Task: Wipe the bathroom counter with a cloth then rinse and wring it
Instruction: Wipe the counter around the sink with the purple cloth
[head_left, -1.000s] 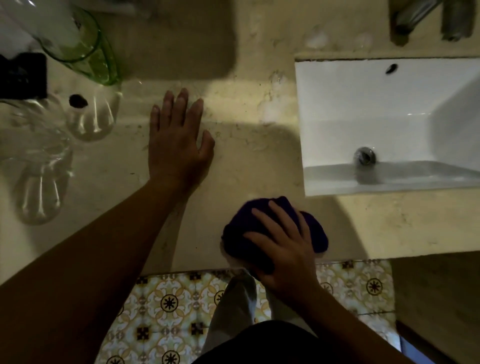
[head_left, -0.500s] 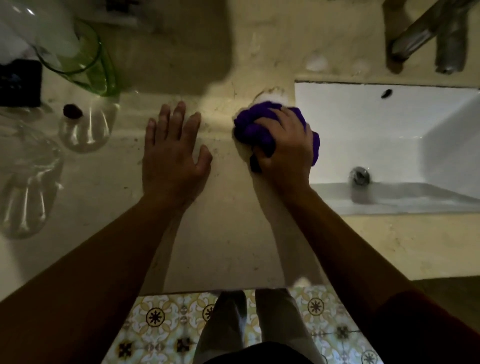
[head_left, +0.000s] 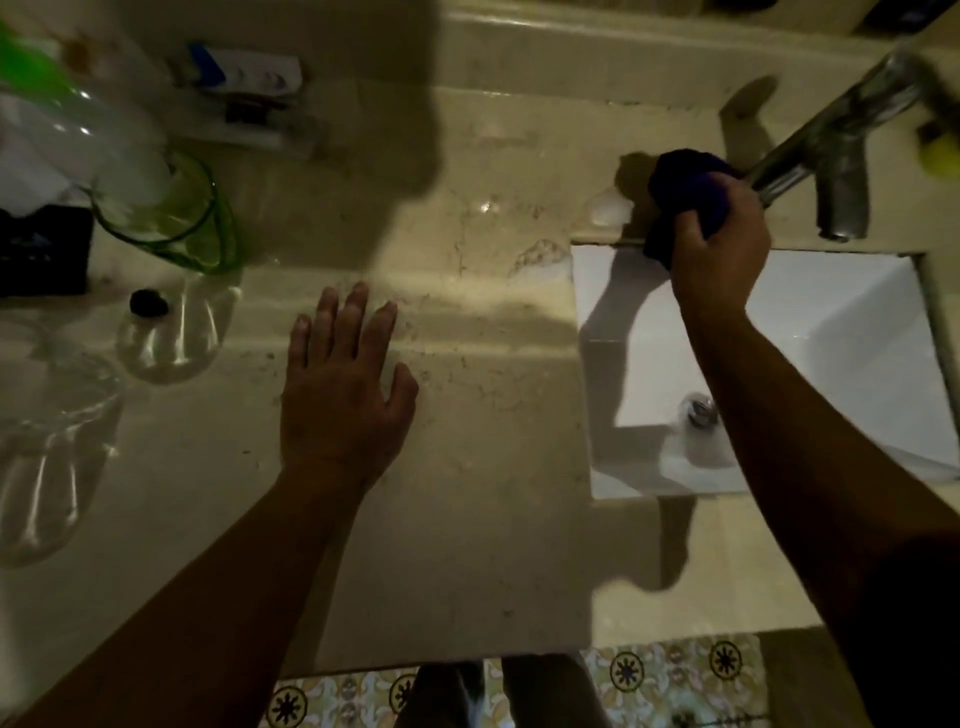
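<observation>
My right hand grips a bunched dark purple cloth against the beige stone counter at the sink's back left corner, just beside the metal tap. Part of the cloth hangs over the edge of the white rectangular sink. My left hand lies flat on the counter, fingers straight and spread, well left of the sink. It holds nothing.
Clear glass vessels and a green glass jug crowd the counter's left side, with a dark box behind them. A tube lies at the back wall. A drain sits in the sink. Patterned floor tiles show below the counter's front edge.
My right hand has carried the cloth from the counter's front edge up past the sink's left rim to its back corner by the tap. The left hand stayed planted.
</observation>
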